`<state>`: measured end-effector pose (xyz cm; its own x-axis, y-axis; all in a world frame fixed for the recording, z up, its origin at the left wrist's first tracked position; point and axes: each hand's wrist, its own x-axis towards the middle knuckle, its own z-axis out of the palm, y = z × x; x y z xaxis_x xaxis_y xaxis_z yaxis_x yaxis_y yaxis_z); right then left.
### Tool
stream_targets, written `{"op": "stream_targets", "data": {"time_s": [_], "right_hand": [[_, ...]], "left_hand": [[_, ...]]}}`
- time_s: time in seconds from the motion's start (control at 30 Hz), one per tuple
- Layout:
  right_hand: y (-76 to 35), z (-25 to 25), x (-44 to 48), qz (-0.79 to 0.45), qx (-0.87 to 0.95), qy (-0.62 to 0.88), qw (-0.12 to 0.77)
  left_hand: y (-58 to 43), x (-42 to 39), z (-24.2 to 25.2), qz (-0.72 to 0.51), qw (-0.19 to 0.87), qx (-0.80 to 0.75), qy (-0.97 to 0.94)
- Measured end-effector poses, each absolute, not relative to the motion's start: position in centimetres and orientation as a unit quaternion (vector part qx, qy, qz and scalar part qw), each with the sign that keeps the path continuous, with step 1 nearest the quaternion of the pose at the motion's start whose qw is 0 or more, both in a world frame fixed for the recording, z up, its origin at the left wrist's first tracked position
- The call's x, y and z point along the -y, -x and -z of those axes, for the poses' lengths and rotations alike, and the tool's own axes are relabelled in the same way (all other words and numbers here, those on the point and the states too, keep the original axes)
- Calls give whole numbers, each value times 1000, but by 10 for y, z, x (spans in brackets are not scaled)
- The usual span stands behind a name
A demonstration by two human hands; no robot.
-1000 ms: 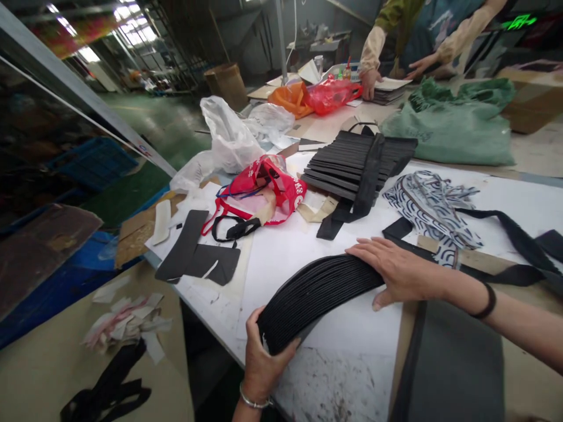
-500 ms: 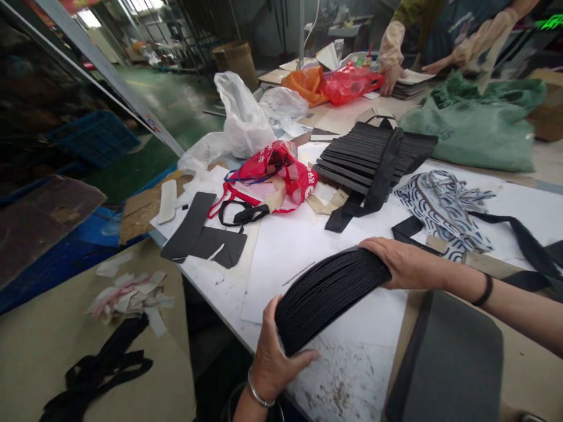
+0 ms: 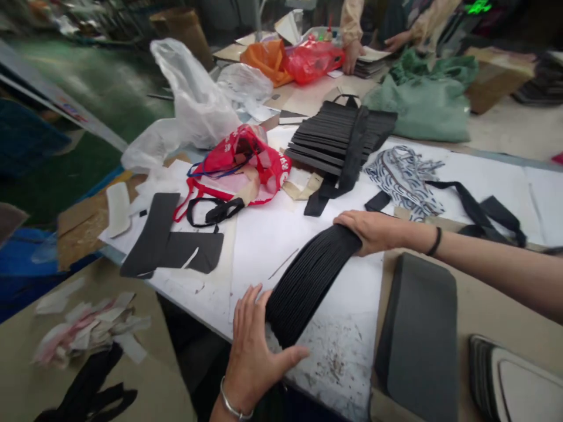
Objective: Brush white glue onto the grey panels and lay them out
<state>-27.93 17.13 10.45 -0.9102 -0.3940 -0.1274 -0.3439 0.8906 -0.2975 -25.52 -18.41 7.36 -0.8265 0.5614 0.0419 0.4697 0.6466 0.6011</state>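
Note:
A thick stack of black strips (image 3: 310,284) slants over the white-covered table, its many thin edges facing up and bowed slightly. My right hand (image 3: 369,231) grips its far end, fingers over the top. At the near end, my left hand (image 3: 257,343) is open, thumb and fingers spread around the stack's end; whether the palm touches it is hard to tell. To the right lies a pile of dark grey panels (image 3: 422,340) with rounded corners. Beyond my right hand, a fanned bundle of black strips (image 3: 321,138) rests with a black band (image 3: 352,152) across it.
Left of the stack are loose dark pieces (image 3: 153,234) and a red bag (image 3: 246,164). A patterned cloth (image 3: 404,179) and black straps (image 3: 484,214) lie right. Pale-faced panels (image 3: 523,381) sit at lower right. Across the table, a co-worker's hands (image 3: 352,55) handle another stack.
My left hand has loosened from the near end and its fingers have spread. The stack is tilted more steeply toward me. The view has swung right, showing the pale-faced panels.

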Motion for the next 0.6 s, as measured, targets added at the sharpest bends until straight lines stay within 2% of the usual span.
{"op": "stream_targets", "data": {"time_s": [0.13,0.2,0.33,0.43,0.6], "right_hand": [[288,-114,-164,95,-973,174,118],[289,-118,-161,77,-976,160,128],[285,-120,-160,61,-980,136,131],[278,-118,-161,59,-983,130,118],[275,-117,-160,44,-986,122,103]], "left_hand": [[290,164,-94,-291,190,-908,-233],[302,151,-101,-266,214,-915,-216],[312,135,-107,-220,202,-917,-263],[315,130,-105,-232,176,-900,-323],[311,123,-102,-233,202,-882,-357]]}}
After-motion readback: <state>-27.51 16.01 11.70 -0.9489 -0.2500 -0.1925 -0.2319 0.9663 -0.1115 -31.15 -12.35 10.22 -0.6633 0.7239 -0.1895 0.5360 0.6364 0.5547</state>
